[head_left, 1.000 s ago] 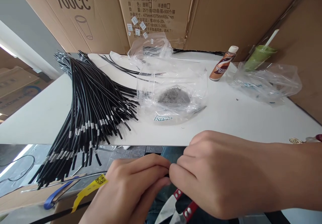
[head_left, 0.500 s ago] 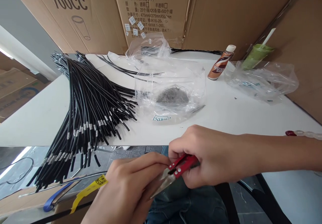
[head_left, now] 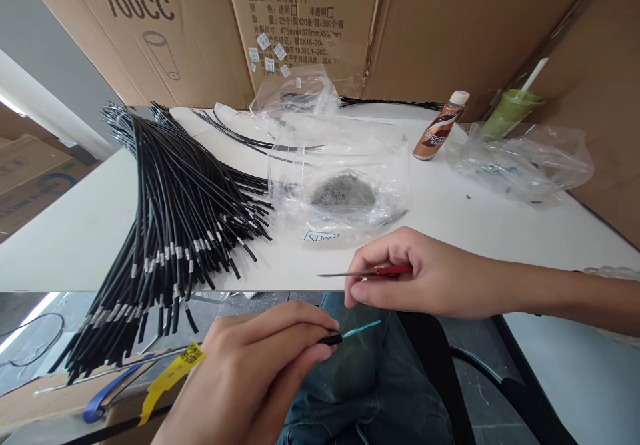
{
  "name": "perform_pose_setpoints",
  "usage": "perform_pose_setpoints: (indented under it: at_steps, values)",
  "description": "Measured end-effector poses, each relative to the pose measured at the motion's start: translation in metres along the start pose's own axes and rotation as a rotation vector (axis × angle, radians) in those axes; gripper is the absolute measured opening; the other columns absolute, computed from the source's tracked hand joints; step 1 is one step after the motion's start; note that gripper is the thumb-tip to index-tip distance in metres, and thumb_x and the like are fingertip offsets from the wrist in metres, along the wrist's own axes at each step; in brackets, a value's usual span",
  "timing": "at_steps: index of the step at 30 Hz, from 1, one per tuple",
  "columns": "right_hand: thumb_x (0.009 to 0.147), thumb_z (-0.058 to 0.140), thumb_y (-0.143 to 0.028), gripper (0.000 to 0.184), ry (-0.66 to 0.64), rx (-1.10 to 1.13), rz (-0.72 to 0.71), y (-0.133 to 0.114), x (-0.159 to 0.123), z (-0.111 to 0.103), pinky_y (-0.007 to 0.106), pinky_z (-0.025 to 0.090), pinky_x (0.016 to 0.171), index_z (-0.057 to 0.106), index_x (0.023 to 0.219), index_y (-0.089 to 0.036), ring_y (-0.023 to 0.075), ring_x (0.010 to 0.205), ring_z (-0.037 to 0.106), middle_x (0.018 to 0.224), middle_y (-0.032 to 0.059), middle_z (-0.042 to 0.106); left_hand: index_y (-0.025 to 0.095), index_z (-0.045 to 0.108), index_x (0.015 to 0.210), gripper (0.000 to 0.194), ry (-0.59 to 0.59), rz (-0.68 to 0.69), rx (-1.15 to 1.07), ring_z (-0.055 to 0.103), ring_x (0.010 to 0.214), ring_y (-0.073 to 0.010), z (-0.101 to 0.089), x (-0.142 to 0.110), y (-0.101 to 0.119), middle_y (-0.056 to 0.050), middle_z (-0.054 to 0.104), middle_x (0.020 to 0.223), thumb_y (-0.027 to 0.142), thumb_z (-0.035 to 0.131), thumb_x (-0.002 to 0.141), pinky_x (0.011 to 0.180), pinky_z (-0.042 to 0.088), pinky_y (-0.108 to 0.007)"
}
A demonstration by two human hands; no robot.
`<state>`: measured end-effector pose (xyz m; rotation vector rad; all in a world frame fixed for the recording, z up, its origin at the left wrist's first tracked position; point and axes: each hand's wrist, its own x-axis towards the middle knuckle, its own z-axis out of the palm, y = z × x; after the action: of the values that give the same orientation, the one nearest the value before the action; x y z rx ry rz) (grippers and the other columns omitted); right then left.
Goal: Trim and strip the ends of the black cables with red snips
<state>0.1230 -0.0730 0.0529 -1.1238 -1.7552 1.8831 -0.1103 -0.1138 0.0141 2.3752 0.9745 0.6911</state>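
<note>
My left hand point(head_left: 260, 358) is closed around a black cable point(head_left: 331, 340), just in front of the table edge. A thin blue strand point(head_left: 363, 328) sticks out of the cable's end and points right. Behind my wrist the cable carries a yellow tag point(head_left: 173, 378). Red-handled thread snips point(head_left: 393, 271) lie in my right hand point(head_left: 430, 278), seen edge-on, their blade pointing left. My right hand is above and to the right of the blue strand, apart from it. To the left, a large bundle of black cables point(head_left: 173, 198) lies on the white table point(head_left: 430, 212), its ends hanging over the edge.
A clear plastic bag point(head_left: 295, 215) with a grey, fine mass lies mid-table. Farther right stand a brown bottle point(head_left: 440, 125) and a green cup point(head_left: 510, 113) with a straw, beside another plastic bag point(head_left: 540, 165). Cardboard boxes point(head_left: 310, 18) wall off the back.
The snips have moved up and right, away from my left hand, and turned edge-on. The cable's end and its blue strand now show; my right hand's fingers covered that spot before.
</note>
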Motion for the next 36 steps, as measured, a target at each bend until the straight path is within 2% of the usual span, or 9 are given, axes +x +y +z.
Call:
perform_pose_setpoints:
  at_steps: [2,4,9,12,14,17,24,29,36]
  values:
    - [0.086,0.071,-0.027,0.015,0.012,-0.053,-0.022,-0.004,-0.004,0.002,0.017,0.043,0.071,0.067,0.089,-0.013,0.0091,0.08,0.058,0.087,0.0009,0.065,0.035,0.06,0.101,0.018,-0.003,0.0,0.002,0.069,0.088,-0.0038,0.0,0.0,-0.001,0.015,0.071,0.102,0.021,0.049,0.097,0.078,0.053,-0.015]
    - [0.084,0.073,-0.033,0.021,0.036,-0.198,-0.043,-0.008,-0.01,0.003,0.017,0.043,0.067,0.067,0.092,-0.015,0.0086,0.075,0.056,0.084,-0.0011,0.063,0.034,0.059,0.102,0.017,0.009,0.007,0.017,0.07,0.087,-0.0045,0.0,0.0,-0.002,0.014,0.072,0.1,0.022,0.048,0.098,0.077,0.053,-0.015]
    - [0.097,0.056,-0.037,0.022,0.125,-0.779,-0.308,-0.015,-0.03,-0.003,0.02,0.029,0.054,0.064,0.093,-0.017,0.0068,0.057,0.042,0.069,-0.0039,0.056,0.031,0.06,0.099,0.014,0.035,0.042,0.09,0.071,0.084,-0.0094,-0.002,0.002,-0.001,0.009,0.073,0.099,0.024,0.048,0.098,0.068,0.053,-0.02]
    - [0.102,0.05,-0.039,0.027,0.176,-1.116,-0.422,-0.017,-0.038,-0.007,0.024,0.023,0.053,0.065,0.094,-0.017,0.0083,0.055,0.041,0.066,-0.0027,0.056,0.032,0.06,0.099,0.016,0.002,0.017,0.02,0.07,0.081,-0.007,-0.002,0.003,0.001,0.011,0.072,0.098,0.021,0.047,0.098,0.069,0.052,-0.018]
    - [0.103,0.047,-0.04,0.03,0.175,-1.247,-0.456,-0.018,-0.041,-0.009,0.026,0.02,0.052,0.066,0.094,-0.017,0.0094,0.052,0.039,0.062,-0.0027,0.053,0.032,0.059,0.099,0.017,-0.019,0.003,-0.036,0.069,0.082,-0.0052,-0.001,0.003,0.001,0.012,0.071,0.098,0.019,0.047,0.098,0.072,0.052,-0.016]
    - [0.103,0.046,-0.035,0.031,0.102,-1.288,-0.452,-0.021,-0.039,-0.009,0.027,0.017,0.051,0.066,0.089,-0.017,0.0098,0.051,0.038,0.06,-0.0029,0.05,0.032,0.058,0.099,0.017,-0.037,-0.005,-0.065,0.068,0.081,-0.0041,0.001,0.001,0.0,0.013,0.07,0.097,0.018,0.047,0.098,0.075,0.051,-0.014]
    - [0.102,0.047,-0.028,0.036,0.034,-1.166,-0.42,-0.02,-0.033,-0.007,0.026,0.016,0.051,0.058,0.07,-0.016,0.009,0.05,0.032,0.054,-0.0039,0.04,0.034,0.058,0.102,0.019,-0.06,-0.044,-0.052,0.067,0.084,-0.0047,-0.001,-0.004,0.001,0.014,0.069,0.1,0.02,0.045,0.099,0.077,0.05,-0.016]
    - [0.103,0.046,-0.03,0.038,0.055,-1.158,-0.455,-0.017,-0.033,-0.007,0.027,0.015,0.052,0.058,0.07,-0.016,0.0092,0.05,0.031,0.054,-0.0037,0.04,0.034,0.059,0.104,0.02,-0.06,-0.054,-0.052,0.068,0.085,-0.0064,0.001,-0.004,0.0,0.012,0.069,0.101,0.021,0.044,0.1,0.076,0.051,-0.018]
    - [0.103,0.046,-0.03,0.034,0.039,-1.142,-0.416,-0.016,-0.032,-0.007,0.026,0.016,0.052,0.063,0.076,-0.017,0.009,0.05,0.032,0.054,-0.0045,0.041,0.035,0.059,0.104,0.021,-0.056,-0.046,-0.03,0.068,0.087,-0.007,-0.001,-0.006,0.003,0.012,0.07,0.103,0.023,0.043,0.1,0.076,0.051,-0.019]
